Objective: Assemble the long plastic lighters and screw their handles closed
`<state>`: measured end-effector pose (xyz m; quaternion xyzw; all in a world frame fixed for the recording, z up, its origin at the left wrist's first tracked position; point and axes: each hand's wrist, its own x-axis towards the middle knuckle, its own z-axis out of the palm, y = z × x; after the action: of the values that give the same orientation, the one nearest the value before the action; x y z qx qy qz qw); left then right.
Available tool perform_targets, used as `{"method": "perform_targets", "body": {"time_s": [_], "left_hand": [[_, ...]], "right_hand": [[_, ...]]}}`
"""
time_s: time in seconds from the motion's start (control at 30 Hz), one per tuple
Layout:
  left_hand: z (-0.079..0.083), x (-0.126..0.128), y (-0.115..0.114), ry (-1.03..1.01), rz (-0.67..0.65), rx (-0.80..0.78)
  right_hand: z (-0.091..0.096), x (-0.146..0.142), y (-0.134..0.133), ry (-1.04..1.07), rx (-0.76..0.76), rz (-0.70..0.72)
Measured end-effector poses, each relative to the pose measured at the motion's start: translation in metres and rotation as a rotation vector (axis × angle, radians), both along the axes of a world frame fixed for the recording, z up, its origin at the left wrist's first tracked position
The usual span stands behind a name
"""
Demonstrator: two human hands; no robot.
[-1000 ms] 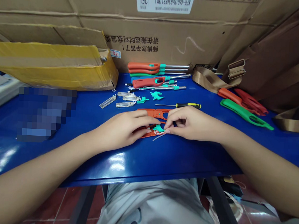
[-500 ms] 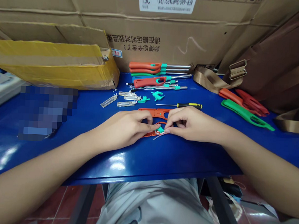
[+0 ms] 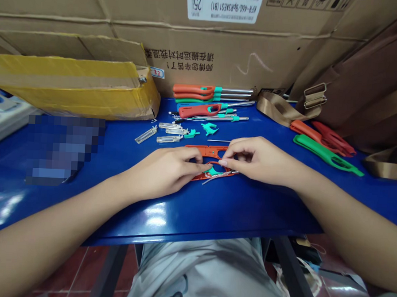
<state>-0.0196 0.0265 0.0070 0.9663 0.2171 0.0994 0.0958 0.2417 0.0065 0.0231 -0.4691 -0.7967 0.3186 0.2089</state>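
On the blue table, my left hand (image 3: pixel 174 170) is closed around the near orange lighter shell half (image 3: pixel 198 177), its fingertips against a teal trigger (image 3: pixel 213 171). Thin pale wires (image 3: pixel 210 180) run along this shell. Thumb and index finger of my right hand (image 3: pixel 254 158) are pinched together at the shell's right end, and what lies between them is too small to make out. Just beyond, a second orange shell half (image 3: pixel 210 151) lies partly under both hands. Only the shaft of the screwdriver (image 3: pixel 218 140) shows, its handle hidden behind my right hand.
Assembled gas lighters (image 3: pixel 195 90) lie at the back. Several clear plastic tanks (image 3: pixel 169 139) and loose teal pieces (image 3: pixel 210 129) sit nearer. Rightward are a green shell (image 3: pixel 327 154), red and orange shells and a brown strap (image 3: pixel 275 109). A taped carton (image 3: pixel 68 101) stands at left.
My right hand has shifted slightly right and up, off the teal trigger, uncovering more of the near shell and covering the screwdriver handle. My left hand stays in place.
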Motion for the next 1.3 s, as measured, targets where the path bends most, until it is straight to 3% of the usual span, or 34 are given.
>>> {"method": "perform_targets", "body": {"time_s": [0.13, 0.37, 0.47, 0.63, 0.83, 1.17, 1.3], "left_hand": [[0.002, 0.000, 0.000, -0.037, -0.011, 0.009], [0.007, 0.002, -0.002, -0.059, -0.046, 0.011], [0.009, 0.002, -0.002, -0.020, -0.066, 0.012], [0.008, 0.001, 0.000, -0.005, -0.087, -0.008], [0.006, 0.000, 0.002, -0.021, -0.103, 0.002], [0.004, 0.001, -0.001, -0.069, -0.127, 0.071], [0.003, 0.001, -0.001, -0.083, -0.153, 0.091]], "right_hand": [[0.004, 0.003, -0.002, -0.046, 0.042, 0.032], [0.007, 0.003, -0.009, -0.154, 0.204, 0.357], [0.004, -0.001, -0.013, -0.273, 0.248, 0.421], [0.000, -0.004, -0.013, -0.266, 0.273, 0.406], [0.003, -0.003, -0.009, -0.047, 0.160, 0.152], [-0.003, -0.003, -0.009, 0.008, 0.000, 0.184], [-0.002, -0.002, -0.007, -0.007, 0.030, 0.211]]}}
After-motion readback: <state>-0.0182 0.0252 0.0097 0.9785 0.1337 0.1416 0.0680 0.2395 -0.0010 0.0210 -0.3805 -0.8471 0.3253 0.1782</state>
